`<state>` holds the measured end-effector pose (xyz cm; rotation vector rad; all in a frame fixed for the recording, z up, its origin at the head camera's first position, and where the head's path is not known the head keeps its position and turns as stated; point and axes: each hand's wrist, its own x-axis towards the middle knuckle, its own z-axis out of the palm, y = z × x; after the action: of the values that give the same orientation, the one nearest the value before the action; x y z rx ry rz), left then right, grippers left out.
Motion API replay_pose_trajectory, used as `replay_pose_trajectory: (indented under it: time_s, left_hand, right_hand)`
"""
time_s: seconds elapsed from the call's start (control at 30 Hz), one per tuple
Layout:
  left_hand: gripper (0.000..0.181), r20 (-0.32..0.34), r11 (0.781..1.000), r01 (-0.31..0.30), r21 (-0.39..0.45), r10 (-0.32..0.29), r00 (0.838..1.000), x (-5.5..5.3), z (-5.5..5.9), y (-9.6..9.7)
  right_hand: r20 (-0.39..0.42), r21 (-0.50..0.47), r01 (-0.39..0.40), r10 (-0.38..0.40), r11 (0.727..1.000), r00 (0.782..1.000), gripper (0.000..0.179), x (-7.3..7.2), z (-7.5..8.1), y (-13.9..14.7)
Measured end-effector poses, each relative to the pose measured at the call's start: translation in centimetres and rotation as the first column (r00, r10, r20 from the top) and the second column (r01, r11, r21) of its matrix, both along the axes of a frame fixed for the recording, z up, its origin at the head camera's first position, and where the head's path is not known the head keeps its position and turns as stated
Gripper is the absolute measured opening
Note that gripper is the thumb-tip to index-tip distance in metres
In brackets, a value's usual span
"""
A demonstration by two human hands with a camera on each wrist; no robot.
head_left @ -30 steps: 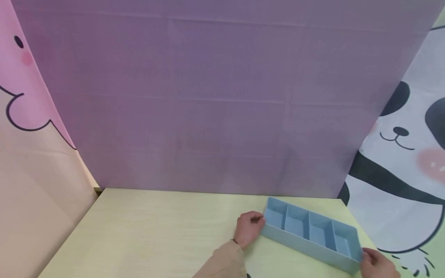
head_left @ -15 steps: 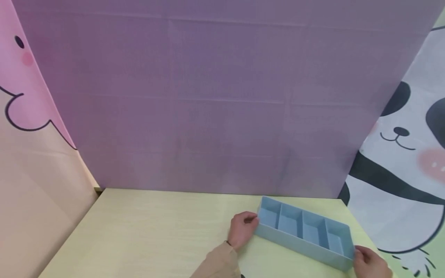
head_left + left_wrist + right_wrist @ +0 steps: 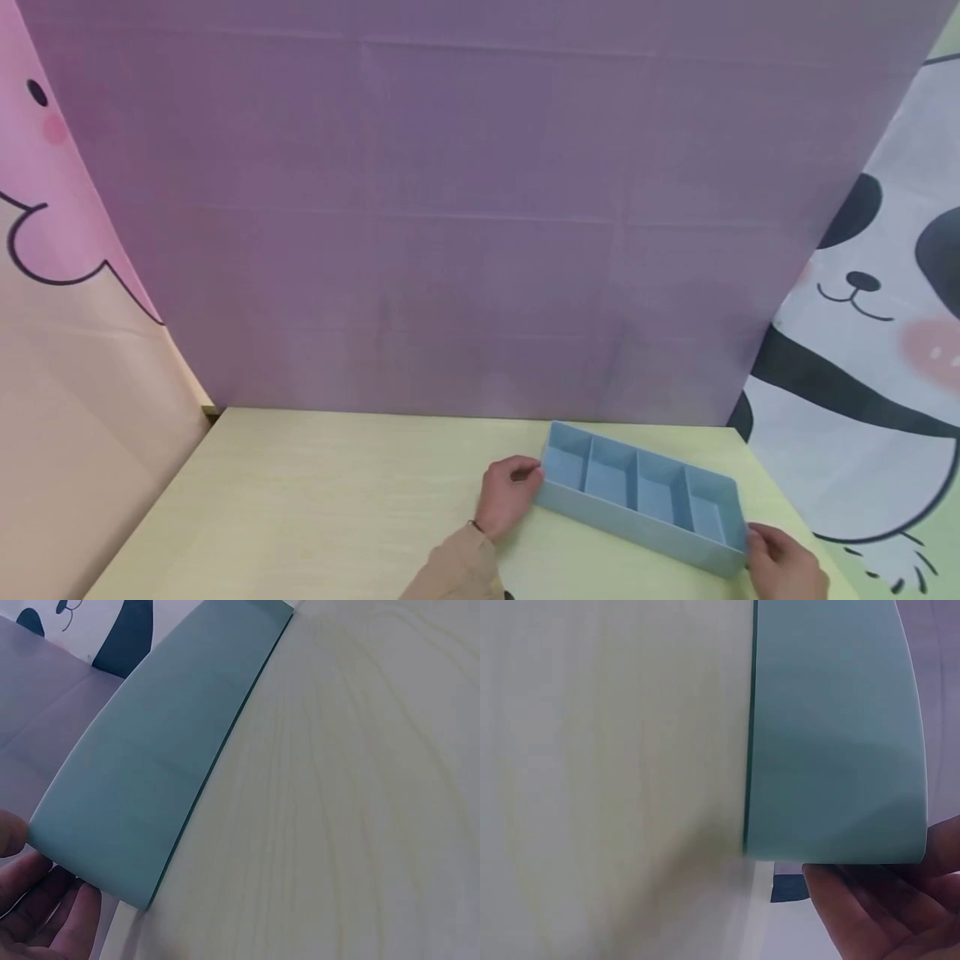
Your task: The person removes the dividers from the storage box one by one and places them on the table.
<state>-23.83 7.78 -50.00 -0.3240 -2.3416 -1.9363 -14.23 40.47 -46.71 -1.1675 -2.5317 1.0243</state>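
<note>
A long light-blue divided tray [image 3: 637, 528] lies slantwise at the right side of the table, its row of several compartments facing up with nothing in them. My left hand [image 3: 508, 497] grips its left end, thumb at the rim and fingers bent against the end wall. At the opposite end, my right hand [image 3: 786, 563] holds the tray the same way. The left wrist view shows the tray's long side wall [image 3: 157, 757] low along the tabletop, thumb at its upper corner. In the right wrist view, fingers [image 3: 847, 907] curl at the end of the tray.
The pale wooden table [image 3: 315, 492] stretches left of the tray. A purple cloth backdrop [image 3: 480, 250] rises behind its far edge. A panda-print panel [image 3: 847, 433] stands close on the right, a pink and beige one [image 3: 75, 375] on the left.
Both hands have moved the tray leftward across the table, keeping their grip on its two ends. Its slant stays about the same.
</note>
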Motion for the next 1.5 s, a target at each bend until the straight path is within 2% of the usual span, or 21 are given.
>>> replay_pose_trajectory:
  time_s: [0.33,0.8,1.0,1.5]
  left_hand:
    - [0.02,-0.018,1.0,-0.02,0.009,0.02,1.0,0.2,-0.1,-1.0]
    - [0.021,-0.006,0.999,-0.021,0.035,0.021,1.0,0.2,-0.7,-2.5]
    - [0.018,0.01,0.999,-0.035,0.031,0.035,0.999,0.1,-0.7,-3.1]
    - [0.021,-0.001,0.996,-0.077,0.04,0.077,0.997,0.1,-0.8,-4.2]
  right_hand:
    - [-0.041,0.009,-0.032,0.032,0.999,0.999,0.037,0.0,0.1,-1.1]
    - [-0.065,0.006,-0.07,0.07,0.998,0.995,0.037,-0.3,-0.2,-2.1]
    - [-0.061,-0.026,-0.084,0.082,0.996,0.995,0.037,-0.5,0.0,-2.7]
    - [-0.143,0.017,-0.206,0.207,0.978,0.968,0.038,-1.1,0.1,-3.0]
